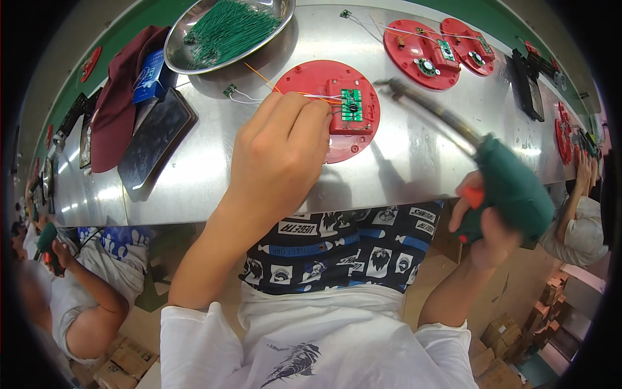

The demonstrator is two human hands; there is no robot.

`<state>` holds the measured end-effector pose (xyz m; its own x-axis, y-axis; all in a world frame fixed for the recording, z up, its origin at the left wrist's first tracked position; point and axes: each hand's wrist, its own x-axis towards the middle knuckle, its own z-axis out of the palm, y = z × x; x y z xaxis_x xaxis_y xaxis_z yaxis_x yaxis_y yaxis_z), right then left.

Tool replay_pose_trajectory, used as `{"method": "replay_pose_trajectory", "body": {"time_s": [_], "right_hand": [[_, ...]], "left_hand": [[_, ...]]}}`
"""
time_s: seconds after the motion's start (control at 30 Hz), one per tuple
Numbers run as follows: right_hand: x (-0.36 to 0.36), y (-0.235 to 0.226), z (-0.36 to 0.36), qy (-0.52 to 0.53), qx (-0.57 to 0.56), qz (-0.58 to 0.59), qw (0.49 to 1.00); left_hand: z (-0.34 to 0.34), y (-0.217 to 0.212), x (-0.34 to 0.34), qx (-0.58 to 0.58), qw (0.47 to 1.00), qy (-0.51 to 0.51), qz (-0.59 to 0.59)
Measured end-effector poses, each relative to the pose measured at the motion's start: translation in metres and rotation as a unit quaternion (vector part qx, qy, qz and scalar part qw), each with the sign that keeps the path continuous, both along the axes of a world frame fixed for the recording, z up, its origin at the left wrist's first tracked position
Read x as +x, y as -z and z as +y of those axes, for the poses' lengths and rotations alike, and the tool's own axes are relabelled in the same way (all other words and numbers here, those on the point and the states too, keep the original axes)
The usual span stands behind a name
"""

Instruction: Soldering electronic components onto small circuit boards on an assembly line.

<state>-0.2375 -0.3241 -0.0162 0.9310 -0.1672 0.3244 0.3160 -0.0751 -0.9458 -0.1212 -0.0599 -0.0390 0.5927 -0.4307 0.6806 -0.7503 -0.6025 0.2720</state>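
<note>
My left hand point(282, 149) is closed in a pinch at the left side of a round red plastic cover point(308, 74). Thin dark wire runs from its fingertips to a small green circuit board point(352, 105) on the cover; the pinch itself is mostly hidden. White and orange wires pass behind my knuckles to that board, and a tiny green board point(230, 91) hangs off the white ones. In my right hand point(486, 227) is a dark green soldering gun point(515, 185) with a red trigger, blurred by motion. Its metal tip points up and left, apart from the board.
A steel bowl point(173, 48) of cut green wires stands at the back left. Beside it lie a maroon cap point(120, 110) and a dark tablet-like device point(155, 142). Two more red covers point(405, 48) with boards sit at the back right. Co-workers are at both sides.
</note>
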Motion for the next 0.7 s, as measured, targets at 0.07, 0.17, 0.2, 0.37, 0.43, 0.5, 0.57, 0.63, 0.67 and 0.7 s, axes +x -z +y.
{"method": "replay_pose_trajectory", "body": {"time_s": [0.07,0.17,0.2,0.37,0.43,0.5,0.57,0.63,0.67,0.7], "right_hand": [[-0.005,0.002,0.006,-0.023,-0.006,0.019,1.000],[-0.010,0.005,0.007,-0.065,-0.011,0.025,0.998],[-0.010,0.006,0.009,-0.064,-0.011,0.026,0.998],[-0.009,0.007,0.016,-0.048,-0.004,0.030,0.998],[-0.010,0.006,0.014,-0.051,-0.006,0.033,0.998],[-0.010,0.006,0.014,-0.054,-0.008,0.035,0.998],[-0.010,0.005,0.014,-0.044,-0.019,0.053,0.997],[-0.009,0.004,0.014,-0.046,-0.011,0.054,0.997],[-0.008,0.004,0.013,-0.047,-0.003,0.054,0.997],[-0.007,0.004,0.011,-0.048,-0.004,0.054,0.997]], "left_hand": [[0.000,-0.002,-0.001,0.000,1.000,-0.001,0.005],[0.000,-0.002,0.000,-0.006,1.000,0.001,0.002],[-0.001,-0.001,0.001,-0.011,1.000,0.001,-0.007],[0.000,-0.001,0.000,-0.011,1.000,-0.002,0.004],[-0.001,0.000,0.001,-0.012,1.000,-0.002,0.006],[-0.001,0.001,0.002,-0.010,1.000,0.002,0.001],[0.000,0.001,0.001,-0.009,1.000,0.000,0.002],[0.000,0.002,0.001,-0.009,1.000,-0.001,0.003],[0.000,0.002,0.001,-0.009,1.000,0.001,0.000],[0.000,0.002,0.001,-0.009,1.000,0.003,-0.003]]}}
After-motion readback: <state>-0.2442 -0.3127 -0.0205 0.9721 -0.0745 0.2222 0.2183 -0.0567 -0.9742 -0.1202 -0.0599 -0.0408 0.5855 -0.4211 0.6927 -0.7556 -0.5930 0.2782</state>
